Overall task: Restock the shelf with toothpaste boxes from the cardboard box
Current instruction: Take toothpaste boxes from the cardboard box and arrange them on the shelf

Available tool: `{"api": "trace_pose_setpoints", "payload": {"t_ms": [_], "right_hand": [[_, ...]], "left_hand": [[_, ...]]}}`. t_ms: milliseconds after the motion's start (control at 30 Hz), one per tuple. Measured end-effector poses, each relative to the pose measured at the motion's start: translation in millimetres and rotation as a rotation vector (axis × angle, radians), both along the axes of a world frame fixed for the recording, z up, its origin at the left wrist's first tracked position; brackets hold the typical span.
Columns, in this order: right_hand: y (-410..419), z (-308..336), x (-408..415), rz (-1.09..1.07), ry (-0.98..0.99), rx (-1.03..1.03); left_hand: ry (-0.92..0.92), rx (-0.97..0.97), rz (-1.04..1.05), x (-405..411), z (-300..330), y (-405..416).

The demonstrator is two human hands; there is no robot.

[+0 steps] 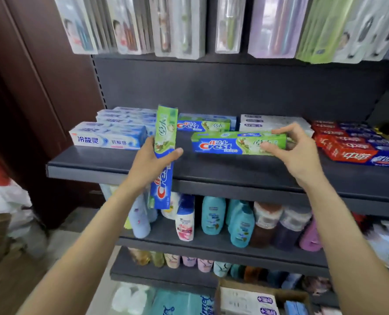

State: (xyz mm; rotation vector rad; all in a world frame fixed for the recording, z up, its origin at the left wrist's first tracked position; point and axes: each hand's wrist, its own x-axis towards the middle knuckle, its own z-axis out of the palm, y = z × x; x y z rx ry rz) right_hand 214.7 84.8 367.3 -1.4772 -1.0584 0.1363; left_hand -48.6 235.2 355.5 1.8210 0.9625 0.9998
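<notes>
My left hand (pixel 152 161) grips a green and blue Crest toothpaste box (pixel 165 142) held upright in front of the dark shelf (pixel 120 165). My right hand (pixel 296 151) pinches the right end of a second Crest box (pixel 230 143) that lies flat on the shelf. Behind it lies one more Crest box (pixel 202 124). The cardboard box (pixel 284 292) sits at the bottom of the view, with white toothpaste boxes (pixel 246 300) inside.
White and blue toothpaste boxes (pixel 108 136) are stacked at the shelf's left, white ones (pixel 266 122) at the back, red ones (pixel 357 147) at the right. Toothbrush packs (pixel 180 26) hang above. Shampoo bottles (pixel 214 215) fill the shelf below.
</notes>
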Motion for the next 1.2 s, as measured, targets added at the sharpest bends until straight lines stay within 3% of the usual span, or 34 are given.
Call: {"api": "trace_pose_setpoints", "payload": {"t_ms": [100,267,367,467,533,600,700,800,1000,1067,1200], "right_hand": [[50.1,8.4,-4.1,-0.11,-0.064,-0.045],[134.2,12.8,-6.7,-0.153,-0.177,-0.174],[160.6,14.4,-5.4,-0.315,-0.501,-0.378],[172.0,17.7,-3.7,-0.387,-0.856,-0.665],[174.2,19.4,-6.1,-0.368,-0.877,-0.678],[168.9,22.6,-18.5,-0.279,-0.709,-0.471],[149.1,29.0,-50.3,-0.082,-0.456,-0.135],[121.9,38.0,-64.0,-0.057,-0.472,-0.042],[91.5,17.5,-31.9,0.014,-0.628,-0.567],[87.3,10.6,-24.6,-0.016,-0.601,-0.567],[98.7,1.7,-13.7,-0.273,-0.647,-0.575]], "left_hand": [[0.033,-0.032,-0.131,1.0,6.2,34.8],[-0.127,-0.193,-0.306,5.4,13.9,63.2],[-0.207,-0.271,-0.351,6.9,16.2,74.1],[-0.175,-0.296,-0.356,10.7,21.8,82.0],[-0.169,-0.297,-0.357,15.2,26.5,84.6],[-0.198,-0.301,-0.366,20.4,30.8,85.6],[-0.13,-0.165,-0.437,28.3,38.2,87.9],[0.105,0.142,-0.511,41.8,45.9,91.6],[0.666,0.739,-0.454,88.6,35.7,83.9],[0.694,0.844,-0.43,102.8,26.9,83.5],[0.719,0.839,-0.343,110.3,16.3,100.9]]}}
